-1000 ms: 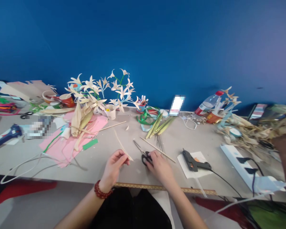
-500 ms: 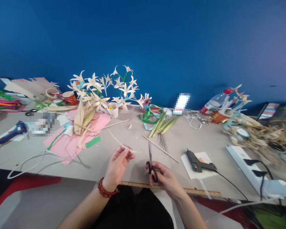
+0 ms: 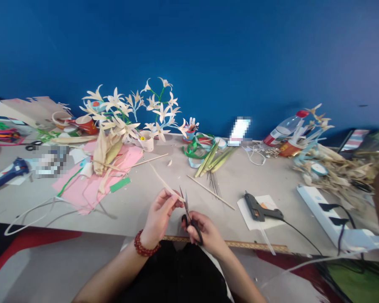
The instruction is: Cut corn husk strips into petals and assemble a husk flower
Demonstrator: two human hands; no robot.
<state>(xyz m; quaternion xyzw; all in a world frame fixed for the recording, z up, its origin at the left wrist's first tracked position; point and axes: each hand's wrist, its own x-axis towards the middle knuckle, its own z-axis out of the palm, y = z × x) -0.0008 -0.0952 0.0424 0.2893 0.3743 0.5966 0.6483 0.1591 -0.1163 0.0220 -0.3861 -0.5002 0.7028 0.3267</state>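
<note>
Pinching a long, thin, pale straw-coloured strip between thumb and fingertips, the left hand holds it left of the black hot-glue gun. The right hand, also left of that gun, grips black-handled scissors, blades slightly parted at the strip's end.

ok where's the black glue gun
In the head view, the black glue gun lies on a white sheet on the table, right of the right hand and left of the power strip.
</note>
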